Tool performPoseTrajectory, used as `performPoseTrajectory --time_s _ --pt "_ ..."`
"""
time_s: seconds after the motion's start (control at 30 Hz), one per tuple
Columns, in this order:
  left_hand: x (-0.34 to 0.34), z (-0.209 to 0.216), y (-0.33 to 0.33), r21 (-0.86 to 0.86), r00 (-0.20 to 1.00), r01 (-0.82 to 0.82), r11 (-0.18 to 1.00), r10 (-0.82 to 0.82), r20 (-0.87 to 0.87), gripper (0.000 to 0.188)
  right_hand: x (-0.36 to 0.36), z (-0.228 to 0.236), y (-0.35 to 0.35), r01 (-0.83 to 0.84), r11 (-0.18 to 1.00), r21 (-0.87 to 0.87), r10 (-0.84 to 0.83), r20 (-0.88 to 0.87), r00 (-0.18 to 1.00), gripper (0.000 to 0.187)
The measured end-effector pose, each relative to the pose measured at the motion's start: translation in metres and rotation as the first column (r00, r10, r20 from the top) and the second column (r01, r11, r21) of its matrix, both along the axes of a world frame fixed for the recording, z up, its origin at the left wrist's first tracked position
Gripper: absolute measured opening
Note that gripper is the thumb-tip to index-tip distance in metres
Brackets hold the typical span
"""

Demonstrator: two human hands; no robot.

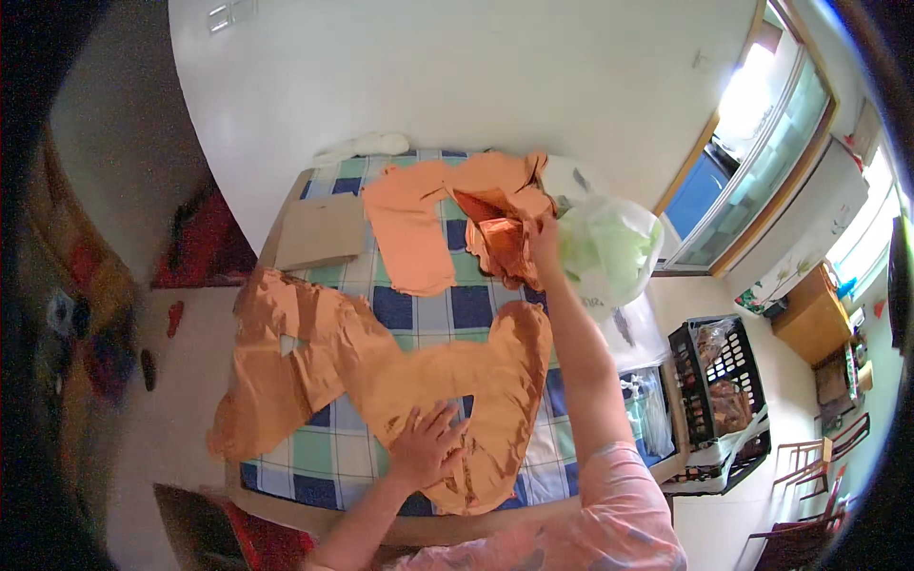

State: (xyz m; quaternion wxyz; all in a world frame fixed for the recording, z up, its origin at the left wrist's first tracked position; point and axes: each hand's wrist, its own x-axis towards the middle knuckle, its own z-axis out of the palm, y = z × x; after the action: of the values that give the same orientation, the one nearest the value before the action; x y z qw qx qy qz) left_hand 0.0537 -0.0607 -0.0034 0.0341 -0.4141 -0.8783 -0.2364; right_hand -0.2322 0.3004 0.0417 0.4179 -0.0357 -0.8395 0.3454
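A wide orange foil balloon (447,371), flat and creased, lies curved across the near part of the checkered tablecloth (400,309). My left hand (426,447) rests palm down on its lower edge, fingers spread. Farther back is a second orange foil balloon (409,228), its left part flat and its right part crumpled, showing a shiny darker side. My right arm reaches forward, and my right hand (545,245) closes on the crumpled right end; the fingertips are partly hidden.
A brown cardboard piece (321,231) lies at the table's far left. Beside my right hand stands a translucent plastic bag (609,247) with something green inside. A black crate (719,381) holding wrapped things is right of the table, and chairs (809,466) stand farther right.
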Motion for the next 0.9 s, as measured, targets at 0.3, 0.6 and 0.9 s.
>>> performPoseTrajectory --time_s 0.3,0.6,0.9 --pt "-0.001 -0.003 -0.01 0.241 0.998 -0.054 0.969 0.041 0.056 0.048 0.216 0.037 -0.126 -0.415 0.895 0.163 0.281 0.516 0.809 0.015" --pt "-0.03 -0.006 -0.036 0.249 0.846 -0.488 0.837 0.523 -0.101 0.034 0.361 -0.007 -0.196 -0.602 0.777 0.186 0.438 0.527 0.728 0.013" --pt "-0.03 -0.011 -0.04 0.04 0.845 -0.512 0.858 0.512 -0.156 0.041 0.317 -0.007 -0.169 -0.39 0.85 0.355 0.175 0.508 0.843 0.04"
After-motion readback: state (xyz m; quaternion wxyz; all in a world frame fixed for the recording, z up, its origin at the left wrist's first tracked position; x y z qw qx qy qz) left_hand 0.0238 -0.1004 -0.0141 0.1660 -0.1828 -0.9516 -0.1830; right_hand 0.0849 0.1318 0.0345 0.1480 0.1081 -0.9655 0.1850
